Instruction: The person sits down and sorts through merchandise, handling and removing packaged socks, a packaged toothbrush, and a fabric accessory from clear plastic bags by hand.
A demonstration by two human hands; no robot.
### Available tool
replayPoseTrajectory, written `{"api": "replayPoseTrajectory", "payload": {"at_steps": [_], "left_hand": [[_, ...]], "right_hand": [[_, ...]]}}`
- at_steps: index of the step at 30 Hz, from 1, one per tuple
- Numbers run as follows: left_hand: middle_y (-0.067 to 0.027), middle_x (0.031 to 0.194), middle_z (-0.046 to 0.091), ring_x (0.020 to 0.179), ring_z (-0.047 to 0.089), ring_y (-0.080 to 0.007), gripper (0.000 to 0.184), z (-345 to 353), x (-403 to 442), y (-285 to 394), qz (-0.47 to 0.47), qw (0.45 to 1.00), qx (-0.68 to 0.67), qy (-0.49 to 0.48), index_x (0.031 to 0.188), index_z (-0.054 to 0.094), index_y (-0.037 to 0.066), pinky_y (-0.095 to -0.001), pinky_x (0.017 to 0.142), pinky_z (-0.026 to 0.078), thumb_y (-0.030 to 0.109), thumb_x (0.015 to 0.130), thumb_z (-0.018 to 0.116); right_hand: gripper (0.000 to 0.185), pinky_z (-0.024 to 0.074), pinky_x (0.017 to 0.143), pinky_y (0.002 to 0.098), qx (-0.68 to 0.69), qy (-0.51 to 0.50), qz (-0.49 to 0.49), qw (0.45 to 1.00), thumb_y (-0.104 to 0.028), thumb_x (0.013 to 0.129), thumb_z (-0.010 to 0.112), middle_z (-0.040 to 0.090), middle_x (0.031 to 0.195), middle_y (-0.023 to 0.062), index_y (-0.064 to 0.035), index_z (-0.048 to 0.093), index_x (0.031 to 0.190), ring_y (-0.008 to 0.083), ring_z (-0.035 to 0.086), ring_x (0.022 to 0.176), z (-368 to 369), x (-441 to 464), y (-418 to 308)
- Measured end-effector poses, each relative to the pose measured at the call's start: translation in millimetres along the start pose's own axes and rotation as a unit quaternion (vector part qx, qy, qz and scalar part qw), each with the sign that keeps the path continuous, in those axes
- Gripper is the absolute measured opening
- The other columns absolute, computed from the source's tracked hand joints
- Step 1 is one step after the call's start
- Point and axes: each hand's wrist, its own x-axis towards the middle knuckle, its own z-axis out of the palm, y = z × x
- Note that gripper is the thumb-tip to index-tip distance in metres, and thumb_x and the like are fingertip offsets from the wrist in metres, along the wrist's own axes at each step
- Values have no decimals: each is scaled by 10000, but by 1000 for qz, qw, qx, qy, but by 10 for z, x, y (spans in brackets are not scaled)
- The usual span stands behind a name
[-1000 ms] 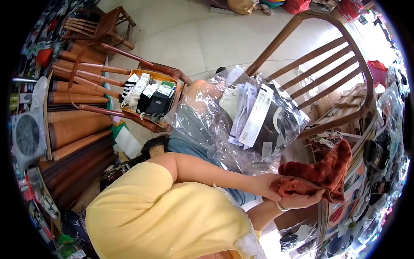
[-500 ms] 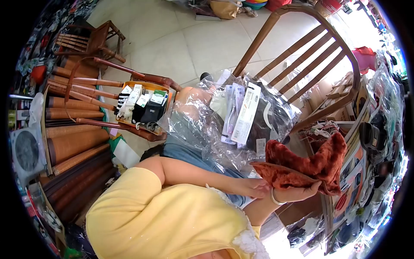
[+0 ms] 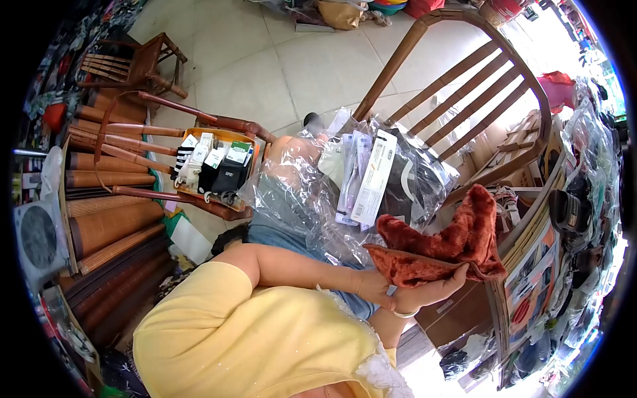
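Note:
A rust-red plush cloth piece (image 3: 441, 242) with a stitched edge rests folded in my right hand (image 3: 434, 292), whose fingers wrap its lower edge. A pale bangle is on that wrist. My left hand (image 3: 377, 290) crosses over beside it, fingers curled close to the right wrist and the cloth. A small bluish-grey spot shows at its fingertips, too small to name. Above my lap, a clear plastic bag (image 3: 292, 192) is spread, with long narrow packages (image 3: 375, 182) on it, one white with a barcode and others purplish. Dark material shows beside them.
A bamboo chair (image 3: 458, 86) stands ahead on the right. On the left, another chair's armrest (image 3: 199, 113) flanks an orange box (image 3: 242, 137) of packaged socks. Rolled brown mats (image 3: 109, 229) fill the left side; cardboard (image 3: 458, 312) and bagged goods (image 3: 577, 132) crowd the right.
My right hand and the red cloth have shifted left and a little upward. My left hand has moved slightly left with them. The bag and packages look almost unchanged.

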Motion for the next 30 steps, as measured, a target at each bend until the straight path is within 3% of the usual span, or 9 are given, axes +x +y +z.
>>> {"api": "replayPoseTrajectory", "payload": {"at_steps": [3, 6, 8, 10, 12, 14, 18, 25, 30], "left_hand": [[-186, 1200, 562, 1127, 520, -343, 689, -124, -26, 289, -204, 961, 0, -188, 1236, 508, 50, -391, 947, 405, 481, 733, 695], [-159, 1014, 636, 989, 587, -325, 539, -196, -26, 384, -231, 963, -49, -133, 1098, 606, 77, -392, 846, 450, 447, 720, 710], [-129, 909, 644, 921, 598, -297, 371, -481, 50, 492, -186, 964, 102, -159, 974, 650, 85, -391, 820, 453, 367, 739, 703], [-113, 854, 629, 845, 597, -283, 245, -715, -78, 325, -194, 954, 226, -14, 856, 658, 86, -401, 794, 457, 297, 738, 698], [-117, 928, 608, 908, 571, -300, 267, -1007, -109, 288, -289, 923, 189, 171, 927, 627, 81, -411, 827, 443, 250, 734, 699], [-133, 1064, 562, 1022, 517, -323, 483, -1253, -157, 102, -202, 877, 357, 252, 1108, 541, 65, -411, 884, 414, 252, 704, 728], [-149, 1150, 511, 1083, 462, -330, 756, -1432, -57, 32, -275, 829, 434, 221, 1257, 399, 51, -418, 913, 383, 288, 644, 773], [-76, 989, 579, 945, 507, -257, 597, -1433, 7, -74, -287, 784, 517, 188, 1138, 476, 85, -404, 801, 364, 285, 652, 760], [-86, 922, 573, 872, 523, -263, 347, -1519, -14, 28, -351, 864, 317, 172, 1011, 556, 106, -401, 783, 384, 230, 722, 702]], "right_hand": [[579, 348, 1021, 388, 26, 2, 30, 999, -308, 885, 518, 382, 1346, 139, -14, 343, 1352, 266, 425, 1198, 325, -22, -106], [557, 345, 1022, 359, -89, 39, -52, 994, -289, 887, 486, 401, 1354, 111, 3, 358, 1344, 226, 426, 1206, 197, 140, 152], [564, 350, 1022, 358, -89, 44, -88, 991, -235, 857, 525, 388, 1367, 126, 9, 362, 1338, 233, 421, 1214, 200, 310, 72], [563, 383, 976, 344, -70, 28, -88, 993, -192, 839, 548, 424, 1315, 136, 15, 368, 1332, 222, 463, 1144, 220, 472, -116], [557, 414, 930, 331, -53, 13, -70, 996, -175, 837, 551, 467, 1255, 139, 18, 372, 1328, 207, 508, 1070, 20, 699, -218], [401, 407, 871, 295, -300, -109, -54, 946, -114, 853, 544, 537, 1035, 77, 16, 461, 1223, 171, 513, 932, -224, 878, -290], [528, 406, 870, 264, -294, -162, -108, 936, -22, 814, 575, 518, 1113, 84, 48, 382, 1300, 137, 511, 941, -114, 843, 127], [510, 356, 956, 286, -213, -148, -28, 965, -51, 855, 541, 477, 1228, 109, 55, 359, 1319, 177, 467, 1088, -39, 632, 651], [452, 401, 890, 303, -306, -209, -91, 924, -50, 824, 578, 513, 1120, 124, 47, 413, 1233, 185, 500, 1002, -57, 378, 704]]}}
